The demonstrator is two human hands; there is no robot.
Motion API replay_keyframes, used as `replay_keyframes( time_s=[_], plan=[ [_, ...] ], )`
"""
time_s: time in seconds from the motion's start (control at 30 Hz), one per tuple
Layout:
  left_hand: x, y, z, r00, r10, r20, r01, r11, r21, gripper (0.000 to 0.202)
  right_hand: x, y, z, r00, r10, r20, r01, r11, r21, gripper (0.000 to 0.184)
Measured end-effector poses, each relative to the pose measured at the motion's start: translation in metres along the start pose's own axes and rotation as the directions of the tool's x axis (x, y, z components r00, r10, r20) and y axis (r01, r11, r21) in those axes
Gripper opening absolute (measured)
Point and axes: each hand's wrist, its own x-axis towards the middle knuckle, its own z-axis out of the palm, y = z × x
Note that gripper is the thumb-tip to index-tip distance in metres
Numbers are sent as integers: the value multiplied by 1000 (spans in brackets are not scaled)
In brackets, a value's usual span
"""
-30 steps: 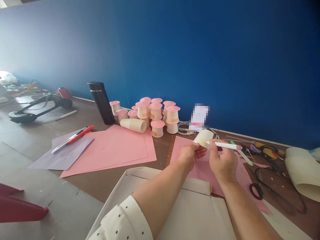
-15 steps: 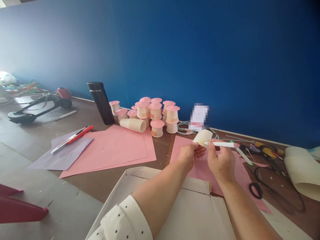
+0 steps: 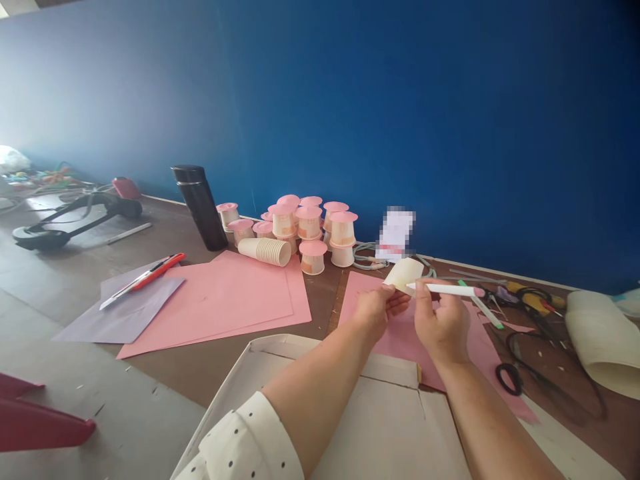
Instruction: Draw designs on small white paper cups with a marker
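My left hand (image 3: 376,308) pinches a small paper cup (image 3: 403,273), held on its side above a pink sheet (image 3: 357,293). In my right hand (image 3: 441,321) is a white pen (image 3: 447,289) with a pink end, its tip touching the cup's rim. Both hands hover over the table, just beyond an open cardboard box (image 3: 380,427) near me.
Several pink-lidded cups (image 3: 310,227) and a lying stack of paper cups (image 3: 265,251) sit by the blue wall, beside a black flask (image 3: 199,205). Large pink paper (image 3: 220,300), purple paper with a red cutter (image 3: 150,272), scissors (image 3: 515,373) and a cream roll (image 3: 600,340) lie around.
My hands and the cup have barely shifted; the pen tip has come slightly closer to the cup's rim.
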Motion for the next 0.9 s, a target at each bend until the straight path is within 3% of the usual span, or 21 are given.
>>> replay_keyframes(
  time_s=[0.17, 0.57, 0.9],
  plan=[
    [-1, 2, 1, 999, -35, -24, 35, 999, 0, 16, 2, -2, -3, 991, 54, -119, -53, 999, 10, 29],
    [-3, 1, 4, 1000, -19, 14, 18, 999, 40, 15, 1, 4, 0, 999, 29, -21, -30, 999, -35, 28],
    [1, -3, 0, 999, 7, 35, -10, 996, 84, 12, 1, 8, 1, 1000, -24, -15, 23, 997, -67, 26]
  ],
)
